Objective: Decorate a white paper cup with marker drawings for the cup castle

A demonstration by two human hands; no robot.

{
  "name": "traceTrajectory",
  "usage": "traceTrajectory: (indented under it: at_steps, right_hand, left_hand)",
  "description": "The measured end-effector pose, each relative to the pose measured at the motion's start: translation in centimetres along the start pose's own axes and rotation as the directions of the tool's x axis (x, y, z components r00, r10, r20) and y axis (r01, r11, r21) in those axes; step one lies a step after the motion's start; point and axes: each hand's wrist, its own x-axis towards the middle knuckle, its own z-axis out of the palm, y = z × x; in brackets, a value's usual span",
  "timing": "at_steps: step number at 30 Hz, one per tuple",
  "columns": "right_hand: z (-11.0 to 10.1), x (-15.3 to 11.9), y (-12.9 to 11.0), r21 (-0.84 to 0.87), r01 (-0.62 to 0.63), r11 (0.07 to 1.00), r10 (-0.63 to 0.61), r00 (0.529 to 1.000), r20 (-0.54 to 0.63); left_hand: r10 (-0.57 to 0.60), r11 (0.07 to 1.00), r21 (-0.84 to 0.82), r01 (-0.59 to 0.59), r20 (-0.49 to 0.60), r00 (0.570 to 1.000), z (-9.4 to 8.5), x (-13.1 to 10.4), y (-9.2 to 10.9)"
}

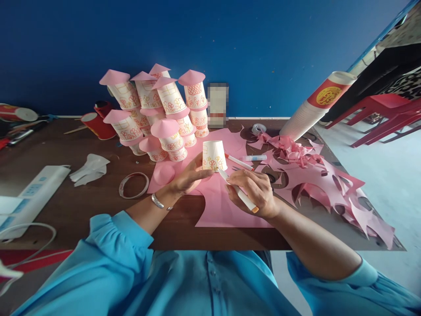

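My left hand holds a white paper cup upside down, its thumb and fingers around the left side and below. Yellow and orange flowers are drawn near the cup's wider rim. In my right hand is a white marker with an orange end, its tip at the cup's lower edge. A red marker lies just behind, on the pink paper. Left of the cup stand several stacked, drawn-on cups with pink cone roofs.
Pink paper scraps spread over the table's right side, near a glue stick. A tall stack of paper cups leans behind them. A tape roll, crumpled tissue and a power strip lie at left. A blue wall rises behind.
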Motion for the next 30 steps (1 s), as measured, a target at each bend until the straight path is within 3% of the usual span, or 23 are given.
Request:
traceTrajectory:
  at_steps: [8, 16, 20, 24, 30]
  right_hand:
    - [-0.2, 0.2, -0.1, -0.009, 0.002, 1.0, -0.002, 1.0, 0.007]
    - [-0.1, 0.2, 0.0, -0.015, -0.012, 1.0, 0.012, 1.0, 0.001]
    - [-0.1, 0.1, -0.1, 0.002, -0.015, 1.0, 0.015, 1.0, -0.004]
    - [-0.2, 0.0, -0.1, 0.013, -0.018, 1.0, 0.018, 1.0, 0.01]
    - [-0.3, -0.1, 0.0, -0.001, -0.01, 1.0, 0.01, 1.0, 0.005]
  left_hand:
    - [0.007, 0.994, 0.113, 0.01, -0.148, 0.989, 0.1, -0.2, 0.6]
    - [0.071, 0.982, 0.186, -0.04, -0.162, 0.984, -0.3, -0.3, -0.3]
    - [0.105, 0.963, 0.264, -0.055, -0.177, 0.979, 0.2, -0.2, 0.2]
    - [0.099, 0.97, 0.237, -0.055, -0.179, 0.979, 0.8, -0.2, 0.8]
    - [0.113, 0.963, 0.263, -0.061, -0.188, 0.976, 0.6, -0.1, 0.5]
